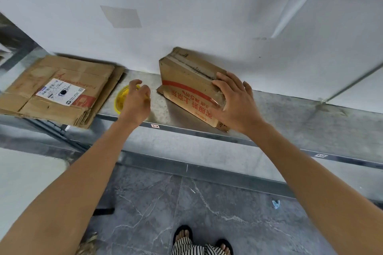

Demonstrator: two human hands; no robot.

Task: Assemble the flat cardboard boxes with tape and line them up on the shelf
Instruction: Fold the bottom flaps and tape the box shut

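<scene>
Two hands are out in front of me over the shelf [290, 114]. My right hand [236, 101] is spread wide and flat on the near end of the box [190, 87], which sits on the shelf and leans back by the white wall [207, 27]. I am pressing on it, not gripping it.

My left hand [136, 99] is to the left of the box. Its fingers are curled loosely and hold nothing that I can see. It hovers over the yellow tape roll [121, 97], which lies flat on the shelf just left of the box.

I think my job now is to pick up the tape. I should keep the right hand pushing down so the box does not slide or pop open. I should hook my fingers into the roll's hole and lift it straight up.

Farther left of the box lies the stack of flat boxes [60, 89], waiting for later.
</scene>
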